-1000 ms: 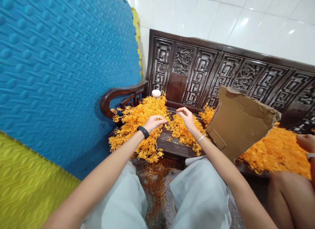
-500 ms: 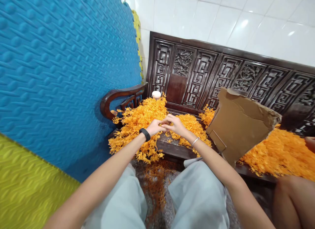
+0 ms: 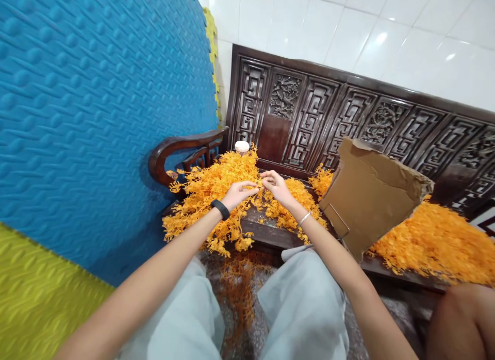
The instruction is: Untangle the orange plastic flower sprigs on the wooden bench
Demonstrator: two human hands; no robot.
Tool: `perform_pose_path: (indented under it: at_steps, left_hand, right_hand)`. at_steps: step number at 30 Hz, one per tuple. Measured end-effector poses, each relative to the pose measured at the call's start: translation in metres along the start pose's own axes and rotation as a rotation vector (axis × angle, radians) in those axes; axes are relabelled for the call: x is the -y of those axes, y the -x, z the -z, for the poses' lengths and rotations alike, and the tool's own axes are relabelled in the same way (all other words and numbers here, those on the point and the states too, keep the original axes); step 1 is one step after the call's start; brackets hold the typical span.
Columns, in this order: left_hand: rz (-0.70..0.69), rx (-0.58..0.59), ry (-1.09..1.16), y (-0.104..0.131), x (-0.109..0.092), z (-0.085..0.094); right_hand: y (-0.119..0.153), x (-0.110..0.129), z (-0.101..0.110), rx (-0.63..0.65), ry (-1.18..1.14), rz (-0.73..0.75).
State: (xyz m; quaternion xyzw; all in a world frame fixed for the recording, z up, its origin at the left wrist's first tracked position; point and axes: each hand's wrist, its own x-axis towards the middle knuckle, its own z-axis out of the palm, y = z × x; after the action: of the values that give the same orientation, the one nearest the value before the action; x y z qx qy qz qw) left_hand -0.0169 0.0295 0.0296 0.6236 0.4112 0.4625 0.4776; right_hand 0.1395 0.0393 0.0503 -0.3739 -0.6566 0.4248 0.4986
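My left hand [image 3: 238,194], with a black band at the wrist, has its thumb and fingers pinched around a small orange plastic flower piece [image 3: 260,182]. From the other side my right hand [image 3: 279,189], wearing a silver bracelet, pinches the same piece; its fine shape is too small to make out. Just behind and left of the hands rises a big heap of orange plastic flower pieces [image 3: 209,195]. A smaller orange pile [image 3: 299,202] lies right of my right hand on the dark wooden bench [image 3: 266,233].
A brown cardboard sheet [image 3: 371,195] leans on the bench, with more orange flowers [image 3: 441,241] beyond it. A white-lidded jar [image 3: 242,146] stands behind the left heap. Blue foam matting [image 3: 96,117] rises at left. Another person's knee [image 3: 460,318] is at lower right.
My hands have drawn slightly apart, and my right fingers have lifted and opened out a little. Another person's hand at the right edge has left the view.
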Motion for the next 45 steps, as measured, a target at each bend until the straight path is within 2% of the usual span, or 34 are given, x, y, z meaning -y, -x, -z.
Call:
perform_pose_path:
  at_steps: [7, 12, 16, 19, 21, 26, 34, 37, 39, 40, 42, 44, 45]
  left_hand:
    - [-0.126, -0.017, -0.120, -0.001, -0.002, -0.004]
    - [-0.138, 0.016, -0.254, -0.003, 0.004, -0.007]
    - [-0.151, 0.080, -0.198, -0.005, 0.007, -0.013]
    - [-0.173, 0.143, -0.148, -0.006, 0.001, -0.014]
    - [-0.136, 0.202, -0.101, -0.004, -0.006, -0.013]
    - [-0.023, 0.393, 0.048, 0.012, -0.024, -0.008]
    - [0.059, 0.595, 0.252, 0.042, -0.049, -0.004]
    - [0.073, 0.695, 0.338, 0.047, -0.054, -0.001]
    - [0.018, 0.749, 0.377, 0.049, -0.054, 0.000]
    - [-0.019, 0.797, 0.426, 0.051, -0.054, -0.001]
    - [-0.079, 0.968, 0.535, 0.055, -0.054, -0.004]
    - [-0.073, 1.132, 0.537, 0.061, -0.058, -0.010]
    - [-0.033, 1.161, 0.465, 0.065, -0.060, -0.013]
  right_hand:
    - [0.004, -0.002, 0.006, 0.038, 0.060, -0.068]
    - [0.009, -0.005, 0.005, 0.063, 0.040, -0.114]
    - [0.009, -0.007, 0.009, -0.012, 0.068, -0.151]
    - [0.010, -0.006, 0.015, -0.011, 0.065, -0.171]
    - [0.013, -0.001, 0.018, 0.045, 0.043, -0.162]
    - [0.028, 0.019, 0.020, 0.304, -0.072, -0.109]
    - [0.052, 0.048, 0.013, 0.618, -0.354, -0.105]
    - [0.061, 0.058, 0.007, 0.665, -0.424, -0.077]
    - [0.068, 0.063, 0.003, 0.710, -0.483, -0.059]
    - [0.071, 0.066, 0.001, 0.737, -0.541, -0.042]
    - [0.073, 0.068, 0.000, 0.760, -0.639, 0.015]
    - [0.070, 0.066, 0.003, 0.674, -0.646, 0.082]
    - [0.066, 0.064, 0.006, 0.583, -0.590, 0.090]
